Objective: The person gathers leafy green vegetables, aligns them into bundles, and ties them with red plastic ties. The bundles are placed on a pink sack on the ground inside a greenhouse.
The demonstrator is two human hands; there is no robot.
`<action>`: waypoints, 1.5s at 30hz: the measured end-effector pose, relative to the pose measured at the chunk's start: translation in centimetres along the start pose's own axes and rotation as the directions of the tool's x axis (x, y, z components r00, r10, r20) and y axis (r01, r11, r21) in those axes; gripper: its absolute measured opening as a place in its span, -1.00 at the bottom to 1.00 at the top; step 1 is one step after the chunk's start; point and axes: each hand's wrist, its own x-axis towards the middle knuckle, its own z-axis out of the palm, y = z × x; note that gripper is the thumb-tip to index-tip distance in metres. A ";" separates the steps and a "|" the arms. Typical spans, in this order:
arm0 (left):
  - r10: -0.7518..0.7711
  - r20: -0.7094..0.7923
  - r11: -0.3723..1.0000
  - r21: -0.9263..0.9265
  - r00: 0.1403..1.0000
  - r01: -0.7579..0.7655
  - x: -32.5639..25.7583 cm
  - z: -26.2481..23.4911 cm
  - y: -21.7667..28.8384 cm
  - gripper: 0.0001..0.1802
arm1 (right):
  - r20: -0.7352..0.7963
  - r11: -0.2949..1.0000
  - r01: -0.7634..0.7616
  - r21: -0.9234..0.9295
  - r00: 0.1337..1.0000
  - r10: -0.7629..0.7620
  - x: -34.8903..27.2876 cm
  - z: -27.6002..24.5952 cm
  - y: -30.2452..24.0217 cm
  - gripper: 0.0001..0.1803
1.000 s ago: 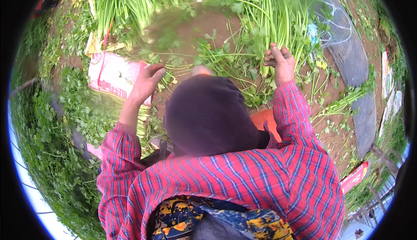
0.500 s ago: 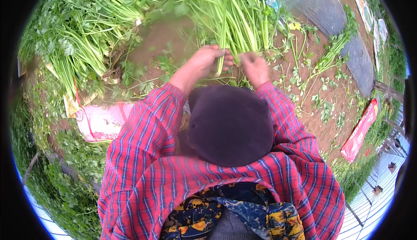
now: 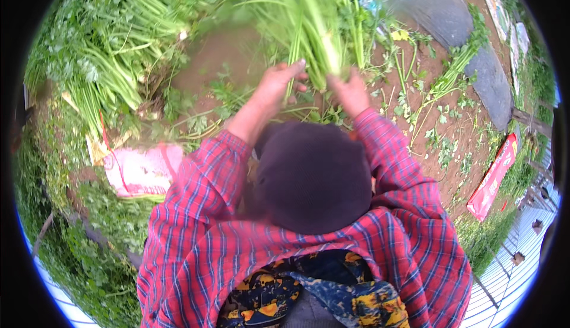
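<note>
hands (image 3: 278, 85) at long green stalks (image 3: 325, 37) (bases paler)

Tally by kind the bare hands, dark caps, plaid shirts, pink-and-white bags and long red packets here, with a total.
Bare hands (left hand, right hand): 2
Dark cap: 1
Red plaid shirt: 1
Pink-and-white bag: 1
Long red packet: 1
Total: 6
</note>
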 end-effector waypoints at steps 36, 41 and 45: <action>0.112 0.222 0.981 -0.179 0.969 -0.073 1.0 -0.2 2.4 -0.65 | 0.374 0.896 0.443 -0.029 0.836 -0.401 -3.0 2.4 3.0 -0.66; 0.393 0.350 0.911 -0.270 0.850 -0.311 -0.8 -1.8 6.7 -0.59 | 0.559 0.582 0.538 -0.609 0.812 -0.165 -0.9 -3.6 8.1 -0.70; 0.121 0.047 0.993 -0.002 0.992 -0.121 0.0 -2.7 6.8 -0.56 | -0.195 0.833 0.288 -0.472 0.887 -0.418 9.2 -5.3 7.8 -0.70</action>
